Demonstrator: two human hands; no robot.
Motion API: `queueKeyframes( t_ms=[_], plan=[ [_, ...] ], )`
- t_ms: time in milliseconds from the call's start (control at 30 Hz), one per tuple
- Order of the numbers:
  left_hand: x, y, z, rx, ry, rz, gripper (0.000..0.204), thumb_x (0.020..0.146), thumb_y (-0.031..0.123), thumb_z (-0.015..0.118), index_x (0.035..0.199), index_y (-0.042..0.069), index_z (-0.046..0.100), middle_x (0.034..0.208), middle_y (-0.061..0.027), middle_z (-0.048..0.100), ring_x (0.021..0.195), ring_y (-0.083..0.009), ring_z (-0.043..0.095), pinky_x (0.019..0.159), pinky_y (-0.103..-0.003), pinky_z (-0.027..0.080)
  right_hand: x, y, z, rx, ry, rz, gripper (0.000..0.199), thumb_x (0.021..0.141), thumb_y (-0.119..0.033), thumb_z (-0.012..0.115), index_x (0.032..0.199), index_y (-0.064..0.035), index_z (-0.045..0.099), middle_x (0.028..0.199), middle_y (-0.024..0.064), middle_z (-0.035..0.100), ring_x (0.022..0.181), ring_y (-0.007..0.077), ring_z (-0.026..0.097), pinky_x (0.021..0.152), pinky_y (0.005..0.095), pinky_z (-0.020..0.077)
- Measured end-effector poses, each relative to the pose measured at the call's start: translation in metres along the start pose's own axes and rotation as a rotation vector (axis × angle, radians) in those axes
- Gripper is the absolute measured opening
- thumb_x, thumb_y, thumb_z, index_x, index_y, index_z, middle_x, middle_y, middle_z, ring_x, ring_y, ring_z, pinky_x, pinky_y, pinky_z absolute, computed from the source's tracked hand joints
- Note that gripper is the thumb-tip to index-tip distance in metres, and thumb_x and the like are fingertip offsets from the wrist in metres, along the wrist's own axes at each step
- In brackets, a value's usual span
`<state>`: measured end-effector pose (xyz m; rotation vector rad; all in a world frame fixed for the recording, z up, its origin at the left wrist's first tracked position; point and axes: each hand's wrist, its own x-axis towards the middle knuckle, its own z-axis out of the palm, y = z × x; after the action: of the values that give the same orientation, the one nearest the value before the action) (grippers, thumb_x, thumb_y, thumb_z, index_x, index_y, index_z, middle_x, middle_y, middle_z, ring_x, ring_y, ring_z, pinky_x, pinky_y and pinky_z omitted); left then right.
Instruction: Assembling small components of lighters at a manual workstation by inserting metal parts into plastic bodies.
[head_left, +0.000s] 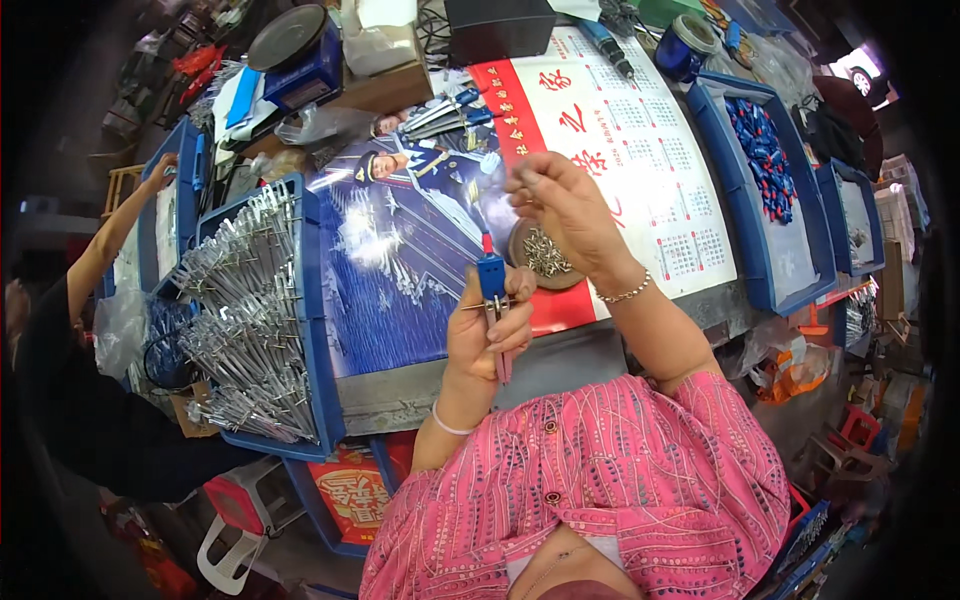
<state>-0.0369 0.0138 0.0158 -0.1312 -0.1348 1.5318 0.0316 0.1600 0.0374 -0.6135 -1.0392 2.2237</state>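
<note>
The left hand (480, 335) is gripping a blue-headed tool (491, 277) with its fingers curling around the metal part below the head. The thumb is pressing from the left side, and the fingertips are closing in from the right. The tool is standing with its red tip (487, 243) pointing away from the person, while a narrow end is showing below the hand.

The right hand (568, 200) is hovering above and beside a round bowl (516, 243) of small metal pieces (543, 254). Its thumb and index finger are bending together, nearly meeting; whether they are pinching a small piece, I cannot tell.

The bowl is resting on a printed poster (400, 250), just beyond the tool. A blue left-side tray (319, 320) is holding heaped metal rods (240, 310), and a blue right-side tray (765, 290) is holding blue-and-red parts (762, 160). At the far left, 1 co-worker's hand (160, 172) is reaching to another blue tray (186, 190).
</note>
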Motion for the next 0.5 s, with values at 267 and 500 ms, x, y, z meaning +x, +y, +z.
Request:
queueKeyframes(
  t_ms=[267,500],
  plan=[
    [0.005,0.017,0.021,0.002,-0.072,0.04,0.045,0.093,0.035,0.041,0.093,-0.01,0.047,0.087,-0.0118,0.042,0.044,-0.0071,0.035,0.033,-0.017,0.029,-0.013,0.004,-0.046,-0.733,0.047,-0.149,0.009,0.085,-0.009,0.053,0.089,-0.0006,0.054,0.08,0.0034,0.058,0.073,0.0081,0.053,0.066,0.0221,0.0447],
    [0.01,0.012,0.019,-0.04,-0.011,0.013,0.046,0.093,0.035,0.041,0.095,-0.01,0.049,0.083,-0.0094,0.039,0.045,-0.0075,0.034,0.034,-0.019,0.029,-0.031,0.012,-0.054,-1.507,-0.203,-0.587,0.014,0.071,-0.008,0.06,0.084,-0.0023,0.056,0.08,0.015,0.056,0.075,0.0304,0.056,0.068,0.0363,0.0461]
  ],
)
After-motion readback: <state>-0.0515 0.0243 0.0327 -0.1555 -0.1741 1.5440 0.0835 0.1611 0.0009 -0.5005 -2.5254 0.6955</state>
